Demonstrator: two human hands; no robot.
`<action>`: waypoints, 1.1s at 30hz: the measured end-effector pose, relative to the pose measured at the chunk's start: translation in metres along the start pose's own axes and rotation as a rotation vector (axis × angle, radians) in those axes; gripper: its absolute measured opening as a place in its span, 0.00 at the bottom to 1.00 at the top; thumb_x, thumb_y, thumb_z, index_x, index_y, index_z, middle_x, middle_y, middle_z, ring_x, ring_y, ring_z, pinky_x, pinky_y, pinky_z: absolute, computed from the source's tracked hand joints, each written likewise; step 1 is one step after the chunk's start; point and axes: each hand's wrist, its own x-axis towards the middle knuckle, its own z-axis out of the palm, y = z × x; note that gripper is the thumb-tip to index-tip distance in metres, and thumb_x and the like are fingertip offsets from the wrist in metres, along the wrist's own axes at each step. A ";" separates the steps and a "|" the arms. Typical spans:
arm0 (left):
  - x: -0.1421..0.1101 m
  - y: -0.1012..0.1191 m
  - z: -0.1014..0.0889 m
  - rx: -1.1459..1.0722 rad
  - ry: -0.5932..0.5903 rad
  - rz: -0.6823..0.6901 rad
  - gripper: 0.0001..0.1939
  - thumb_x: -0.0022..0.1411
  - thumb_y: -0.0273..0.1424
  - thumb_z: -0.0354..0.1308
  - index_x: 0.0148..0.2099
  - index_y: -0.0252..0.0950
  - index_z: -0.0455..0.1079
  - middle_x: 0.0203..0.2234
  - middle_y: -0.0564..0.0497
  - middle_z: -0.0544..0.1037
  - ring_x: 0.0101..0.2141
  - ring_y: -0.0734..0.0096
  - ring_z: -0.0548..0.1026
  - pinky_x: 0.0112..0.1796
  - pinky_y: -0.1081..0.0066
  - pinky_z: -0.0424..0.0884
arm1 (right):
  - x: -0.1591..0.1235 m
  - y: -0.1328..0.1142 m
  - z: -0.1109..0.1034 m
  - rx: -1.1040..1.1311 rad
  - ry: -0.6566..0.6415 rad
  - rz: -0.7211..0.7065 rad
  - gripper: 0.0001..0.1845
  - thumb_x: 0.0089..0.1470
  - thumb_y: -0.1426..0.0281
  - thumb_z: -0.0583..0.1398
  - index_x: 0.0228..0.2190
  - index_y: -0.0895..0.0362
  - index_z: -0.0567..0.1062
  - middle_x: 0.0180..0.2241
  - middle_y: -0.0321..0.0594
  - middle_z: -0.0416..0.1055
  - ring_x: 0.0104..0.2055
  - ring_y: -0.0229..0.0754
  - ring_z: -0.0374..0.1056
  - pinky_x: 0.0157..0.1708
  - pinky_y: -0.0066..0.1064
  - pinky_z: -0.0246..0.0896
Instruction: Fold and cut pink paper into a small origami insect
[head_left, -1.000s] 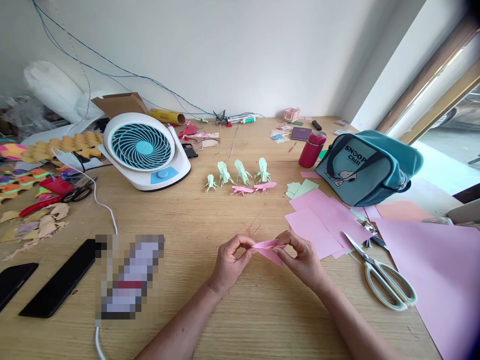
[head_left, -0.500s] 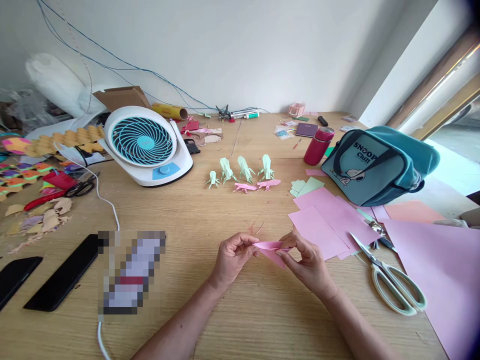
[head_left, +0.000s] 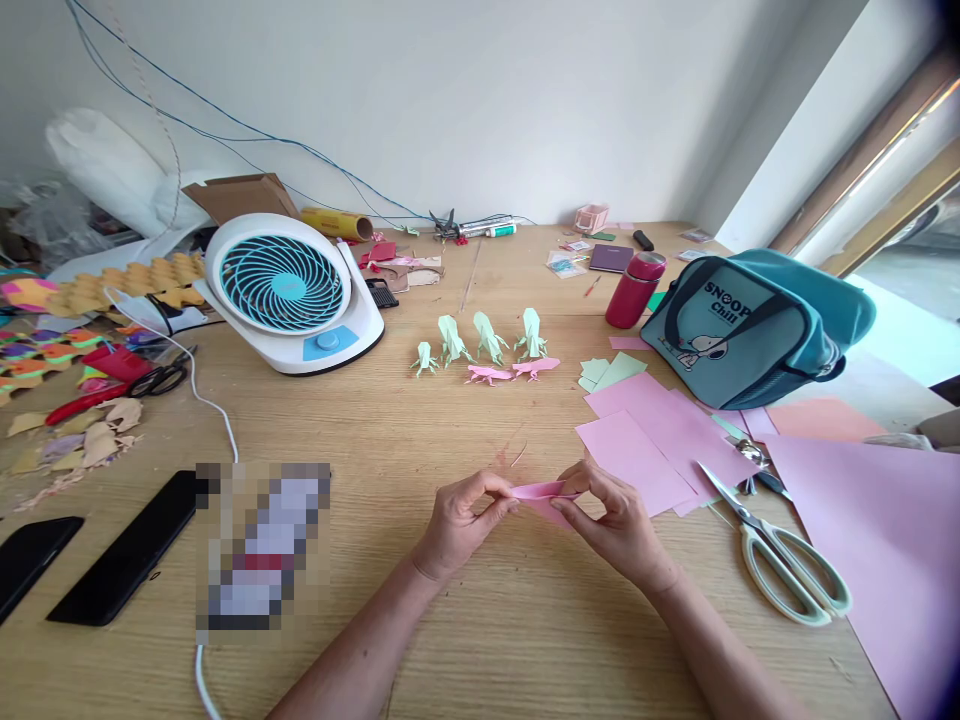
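Observation:
A small folded pink paper (head_left: 541, 494) is held just above the wooden table (head_left: 420, 440), near its front middle. My left hand (head_left: 461, 522) pinches the paper's left end between thumb and fingers. My right hand (head_left: 619, 522) pinches the right end, with fingers curled over the fold. Part of the paper hangs below my fingers. A row of finished folded figures stands farther back: light green ones (head_left: 480, 342) and two pink ones (head_left: 510, 371).
Pink paper sheets (head_left: 649, 440) and scissors (head_left: 780, 555) lie to the right, with a large pink sheet (head_left: 885, 540) at the corner. Behind them are a teal bag (head_left: 750, 325) and red bottle (head_left: 634, 290). A white fan (head_left: 289, 295), its cable, black phones (head_left: 124, 550) and paper scraps lie left.
Both hands keep their pinch on the pink paper with only slight finger shifts. The view has drifted a little; nothing on the table has moved.

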 end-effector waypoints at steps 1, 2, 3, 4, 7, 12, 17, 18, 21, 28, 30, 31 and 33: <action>0.000 -0.001 -0.001 -0.001 -0.010 -0.009 0.03 0.65 0.29 0.59 0.36 0.37 0.72 0.28 0.51 0.81 0.30 0.72 0.80 0.36 0.75 0.74 | 0.000 0.000 -0.001 -0.011 0.000 0.001 0.05 0.61 0.71 0.60 0.32 0.53 0.70 0.31 0.40 0.74 0.33 0.42 0.71 0.33 0.34 0.66; -0.001 -0.002 -0.001 -0.005 -0.017 -0.017 0.04 0.65 0.29 0.59 0.36 0.37 0.72 0.28 0.51 0.81 0.31 0.72 0.80 0.36 0.75 0.74 | 0.001 0.000 -0.001 -0.021 -0.002 0.003 0.05 0.61 0.70 0.59 0.32 0.53 0.70 0.31 0.40 0.74 0.33 0.42 0.71 0.33 0.34 0.67; -0.001 -0.003 -0.001 -0.011 -0.020 -0.021 0.04 0.65 0.30 0.58 0.36 0.37 0.72 0.28 0.51 0.82 0.32 0.72 0.80 0.37 0.75 0.74 | 0.001 0.000 -0.002 -0.029 -0.002 0.004 0.05 0.61 0.70 0.60 0.31 0.53 0.71 0.31 0.40 0.74 0.33 0.43 0.71 0.33 0.34 0.67; -0.001 -0.004 -0.002 -0.015 -0.017 -0.024 0.05 0.65 0.30 0.58 0.36 0.37 0.72 0.28 0.51 0.82 0.32 0.71 0.80 0.37 0.74 0.74 | 0.001 0.001 -0.003 -0.035 0.000 0.003 0.05 0.61 0.70 0.60 0.32 0.53 0.71 0.31 0.40 0.74 0.33 0.43 0.72 0.33 0.34 0.67; 0.001 -0.005 -0.001 -0.035 0.023 -0.055 0.06 0.65 0.31 0.59 0.34 0.36 0.72 0.28 0.50 0.81 0.32 0.71 0.80 0.38 0.74 0.74 | 0.001 0.002 -0.004 -0.045 0.026 -0.013 0.04 0.61 0.69 0.60 0.32 0.53 0.71 0.31 0.40 0.75 0.33 0.43 0.72 0.33 0.35 0.67; 0.003 -0.004 0.004 -0.166 0.071 -0.192 0.07 0.62 0.33 0.62 0.36 0.35 0.71 0.28 0.50 0.78 0.29 0.72 0.77 0.35 0.75 0.74 | 0.000 0.002 -0.003 -0.054 0.071 -0.042 0.04 0.61 0.71 0.60 0.32 0.52 0.70 0.31 0.40 0.74 0.33 0.43 0.72 0.33 0.35 0.67; 0.002 -0.002 0.006 -0.190 0.047 -0.219 0.07 0.62 0.33 0.61 0.35 0.33 0.74 0.25 0.51 0.75 0.28 0.73 0.73 0.32 0.76 0.69 | -0.001 0.000 0.000 -0.093 0.069 -0.086 0.04 0.61 0.72 0.60 0.33 0.52 0.70 0.32 0.41 0.74 0.34 0.43 0.72 0.33 0.34 0.67; 0.002 -0.001 0.006 -0.194 0.045 -0.217 0.07 0.62 0.33 0.61 0.35 0.33 0.74 0.26 0.51 0.75 0.28 0.73 0.72 0.32 0.76 0.69 | -0.001 0.000 0.000 -0.103 0.065 -0.095 0.04 0.61 0.72 0.60 0.33 0.52 0.70 0.32 0.41 0.74 0.34 0.43 0.72 0.33 0.34 0.67; 0.002 0.001 0.005 -0.184 0.041 -0.227 0.08 0.64 0.33 0.58 0.36 0.33 0.75 0.27 0.50 0.76 0.27 0.74 0.71 0.30 0.76 0.67 | -0.003 0.000 0.001 -0.126 0.046 -0.122 0.04 0.61 0.74 0.59 0.35 0.52 0.70 0.34 0.42 0.73 0.35 0.44 0.71 0.34 0.35 0.67; 0.005 -0.004 0.001 -0.059 -0.009 -0.243 0.09 0.63 0.30 0.58 0.32 0.33 0.76 0.24 0.51 0.77 0.25 0.74 0.71 0.28 0.77 0.65 | -0.004 0.005 -0.004 -0.232 -0.075 -0.192 0.06 0.61 0.76 0.58 0.36 0.52 0.71 0.36 0.43 0.74 0.35 0.43 0.70 0.36 0.36 0.65; 0.006 -0.005 0.000 0.000 -0.053 -0.228 0.08 0.63 0.29 0.58 0.32 0.34 0.76 0.24 0.51 0.78 0.25 0.75 0.71 0.27 0.77 0.64 | -0.003 0.005 -0.006 -0.272 -0.101 -0.226 0.05 0.62 0.75 0.57 0.36 0.53 0.71 0.36 0.44 0.74 0.35 0.43 0.69 0.36 0.36 0.64; 0.006 -0.005 0.000 0.030 -0.070 -0.215 0.08 0.63 0.28 0.58 0.32 0.34 0.76 0.24 0.52 0.78 0.25 0.76 0.71 0.27 0.77 0.64 | -0.003 0.005 -0.006 -0.285 -0.108 -0.239 0.05 0.62 0.75 0.57 0.36 0.54 0.71 0.35 0.44 0.74 0.35 0.43 0.68 0.36 0.36 0.64; 0.005 -0.006 0.000 0.084 -0.098 -0.191 0.08 0.64 0.26 0.56 0.32 0.34 0.75 0.24 0.53 0.77 0.24 0.76 0.70 0.28 0.77 0.63 | -0.002 0.006 -0.006 -0.294 -0.115 -0.253 0.05 0.62 0.76 0.57 0.36 0.54 0.71 0.35 0.44 0.74 0.34 0.42 0.67 0.36 0.35 0.64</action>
